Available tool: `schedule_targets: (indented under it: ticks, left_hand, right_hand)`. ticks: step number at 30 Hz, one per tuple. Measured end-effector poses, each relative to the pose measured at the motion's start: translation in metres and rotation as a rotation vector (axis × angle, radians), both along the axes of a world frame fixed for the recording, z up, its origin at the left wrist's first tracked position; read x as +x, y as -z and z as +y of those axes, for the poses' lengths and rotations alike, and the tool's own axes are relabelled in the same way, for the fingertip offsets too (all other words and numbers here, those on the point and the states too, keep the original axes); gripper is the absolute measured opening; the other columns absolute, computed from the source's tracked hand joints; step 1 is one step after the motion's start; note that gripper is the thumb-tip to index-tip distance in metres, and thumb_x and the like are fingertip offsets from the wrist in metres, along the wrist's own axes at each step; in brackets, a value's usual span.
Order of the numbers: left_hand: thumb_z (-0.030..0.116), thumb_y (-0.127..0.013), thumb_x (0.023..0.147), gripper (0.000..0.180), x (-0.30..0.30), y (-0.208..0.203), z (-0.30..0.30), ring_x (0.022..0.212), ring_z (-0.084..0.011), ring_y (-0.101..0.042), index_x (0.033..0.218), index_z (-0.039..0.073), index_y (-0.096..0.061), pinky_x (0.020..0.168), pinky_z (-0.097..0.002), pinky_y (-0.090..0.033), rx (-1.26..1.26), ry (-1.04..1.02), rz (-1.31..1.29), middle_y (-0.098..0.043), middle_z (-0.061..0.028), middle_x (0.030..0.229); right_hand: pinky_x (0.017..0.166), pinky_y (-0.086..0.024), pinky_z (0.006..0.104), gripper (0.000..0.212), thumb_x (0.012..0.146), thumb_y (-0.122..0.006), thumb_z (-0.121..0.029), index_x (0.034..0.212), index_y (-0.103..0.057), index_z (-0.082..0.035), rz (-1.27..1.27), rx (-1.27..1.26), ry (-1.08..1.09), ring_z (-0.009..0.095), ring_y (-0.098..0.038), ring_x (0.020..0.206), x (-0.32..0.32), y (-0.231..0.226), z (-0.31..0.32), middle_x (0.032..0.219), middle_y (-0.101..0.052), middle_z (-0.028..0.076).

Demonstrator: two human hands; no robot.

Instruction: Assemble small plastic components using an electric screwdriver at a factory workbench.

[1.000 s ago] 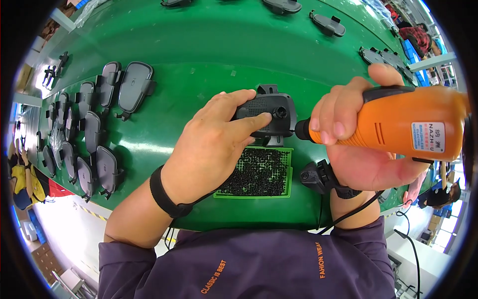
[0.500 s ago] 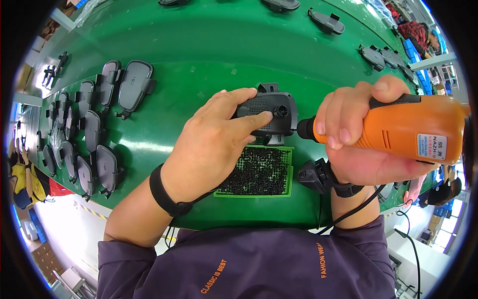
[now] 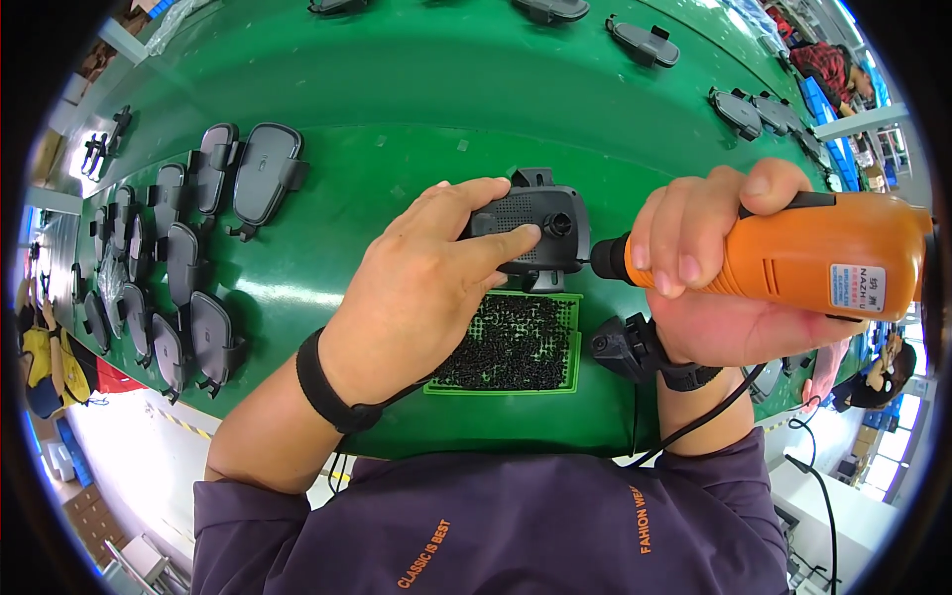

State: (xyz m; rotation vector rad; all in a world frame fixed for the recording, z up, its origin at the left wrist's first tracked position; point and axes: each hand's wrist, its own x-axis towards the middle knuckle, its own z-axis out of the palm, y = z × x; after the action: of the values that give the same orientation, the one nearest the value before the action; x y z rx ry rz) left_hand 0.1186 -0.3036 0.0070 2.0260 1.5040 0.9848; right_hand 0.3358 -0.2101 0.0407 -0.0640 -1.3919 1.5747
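A dark grey phone holder [image 3: 563, 203] lies back side up, with a round knob on it and clamp arms at its far and near sides. My left hand [image 3: 436, 243] is wrapped over its left part, the index finger stretched toward the knob. In my right hand [image 3: 709, 243] is an orange electric screwdriver [image 3: 813, 253], held level, its bit pointing left at the holder's near right corner. The tip seems to touch that corner; whether a screw sits there is too small to tell. Just nearer to me stands a green tray [image 3: 576, 347] full of small black screws.
Several more phone holders [image 3: 268, 177] lie in rows at the left of the green table [image 3: 377, 84]; others [image 3: 645, 43] are at the far side and far right. Cables run from both wrist straps [image 3: 332, 382]. Another person [image 3: 828, 71] is at the far right.
Almost nothing differs. The whole view has shifted very slightly; both hands, the phone holder and the electric screwdriver keep their places to one another.
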Motion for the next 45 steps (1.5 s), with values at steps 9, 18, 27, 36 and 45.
schedule_targets:
  ticks: [9,18,27,36,45]
  left_hand:
    - [-0.004,-0.072,0.077,0.042,0.000,0.001,0.001,0.110,-0.0366,-0.061,0.117,0.008,-0.072,0.093,-0.0425,-0.052,0.014,0.004,-0.001,-0.059,-0.0192,0.131]
    - [0.002,-0.078,0.076,0.039,0.004,-0.006,0.000,0.108,-0.0327,-0.063,0.114,0.007,-0.074,0.089,-0.0415,-0.053,0.162,-0.053,0.014,-0.062,-0.0171,0.128]
    - [0.013,-0.080,0.079,0.026,0.037,-0.034,-0.027,0.089,-0.0311,-0.066,0.103,0.005,-0.073,0.080,-0.0405,-0.052,0.119,0.162,-0.189,-0.069,-0.0119,0.094]
    - [0.016,-0.077,0.082,0.016,-0.023,-0.052,-0.118,0.078,-0.0318,-0.063,0.089,0.005,-0.069,0.072,-0.0413,-0.050,-0.383,0.210,0.149,-0.066,-0.0106,0.084]
    - [0.014,-0.079,0.079,0.028,-0.036,-0.090,-0.117,0.085,-0.0348,-0.063,0.103,0.002,-0.070,0.074,-0.0438,-0.051,-0.332,-0.082,0.085,-0.066,-0.0140,0.091]
  right_hand:
    - [0.060,-0.050,0.0332,0.089,0.082,-0.055,-0.084,0.128,-0.053,-0.008,0.009,0.009,-0.007,0.017,-0.057,0.061,0.002,-0.004,0.001,0.074,-0.061,0.003]
    - [0.064,-0.049,0.0335,0.075,0.089,-0.059,-0.069,0.133,-0.053,-0.009,0.032,0.077,0.089,0.014,-0.058,0.063,0.012,-0.039,-0.014,0.076,-0.062,0.002]
    - [0.056,-0.048,0.0283,0.062,0.090,-0.065,-0.056,0.131,-0.053,-0.011,0.229,0.060,-0.074,0.011,-0.056,0.051,0.008,-0.057,-0.042,0.066,-0.060,-0.003]
    - [0.058,-0.052,0.0394,0.062,0.093,-0.062,-0.057,0.132,-0.049,-0.011,0.182,0.188,-0.169,0.023,-0.059,0.057,0.047,-0.071,-0.054,0.076,-0.065,0.008]
    - [0.062,-0.049,0.0318,0.075,0.093,-0.058,-0.057,0.146,-0.042,-0.006,0.068,0.091,-0.113,0.015,-0.053,0.061,0.028,-0.070,-0.043,0.076,-0.058,0.004]
